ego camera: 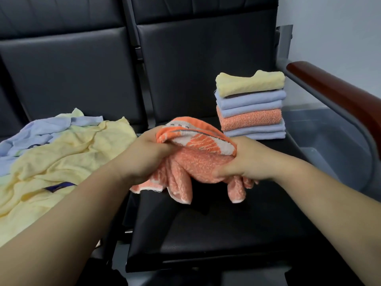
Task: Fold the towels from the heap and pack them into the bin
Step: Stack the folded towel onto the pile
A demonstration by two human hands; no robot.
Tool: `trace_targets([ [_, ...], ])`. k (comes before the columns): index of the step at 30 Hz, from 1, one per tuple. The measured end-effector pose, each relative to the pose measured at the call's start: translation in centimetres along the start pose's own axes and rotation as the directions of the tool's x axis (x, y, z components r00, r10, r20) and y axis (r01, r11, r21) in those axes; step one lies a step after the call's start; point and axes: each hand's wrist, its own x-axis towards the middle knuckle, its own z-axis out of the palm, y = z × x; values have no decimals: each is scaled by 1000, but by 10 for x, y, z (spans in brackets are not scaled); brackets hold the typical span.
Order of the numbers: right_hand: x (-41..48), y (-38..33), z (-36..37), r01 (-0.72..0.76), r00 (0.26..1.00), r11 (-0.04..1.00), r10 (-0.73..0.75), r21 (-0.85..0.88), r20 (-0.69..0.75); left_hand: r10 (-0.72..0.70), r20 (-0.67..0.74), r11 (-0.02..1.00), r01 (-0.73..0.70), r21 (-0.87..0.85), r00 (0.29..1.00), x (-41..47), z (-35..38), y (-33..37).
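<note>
Orange towel (198,162): status, pls?
- I'm seeing L hand (144,157) and R hand (253,162) both gripping it, bunched, above black seat (206,234).
- Others?
- Heap (61,157) is lying left; folded stack (250,112) is sitting right, near grey bin (329,141).

Black seats with an armrest
Two black padded seats (206,223) stand side by side, a narrow gap between them. A red-brown armrest (334,93) on a grey frame (371,168) bounds the right one, with a pale wall (329,27) behind.
</note>
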Motion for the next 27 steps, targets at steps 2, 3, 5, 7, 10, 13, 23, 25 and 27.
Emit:
trace_targets([
  [2,3,0,6,-31,998,986,39,-167,46,-4,2,998,4,-60,1000,0,3,5],
  [3,5,1,9,-39,998,965,49,-261,31,0,58,1000,1,-15,998,-1,2,7],
  [5,9,1,10,-68,998,928,64,-366,-21,-46,196,953,-16,304,979,-4,0,8],
  [7,6,-5,5,-117,993,949,121,-293,-6,-130,167,680,-35,732,977,-4,-2,5],
  [10,1,-5,-7,-100,995,994,99,-35,-28,-145,72,661,43,749,987,1,-8,0],
  [13,1,0,-5,7,994,995,4,104,-110,-105,41,922,82,379,994,1,-13,-4],
  [23,10,3,1,-39,998,973,27,-229,-58,-117,241,866,-20,500,963,2,-4,1],
  [25,8,6,-8,-34,999,993,31,-113,-25,-132,127,557,-32,830,983,4,-7,0],
  [27,7,10,-11,16,1000,1000,-16,10,-24,-137,40,556,43,830,990,5,-12,-2],
])
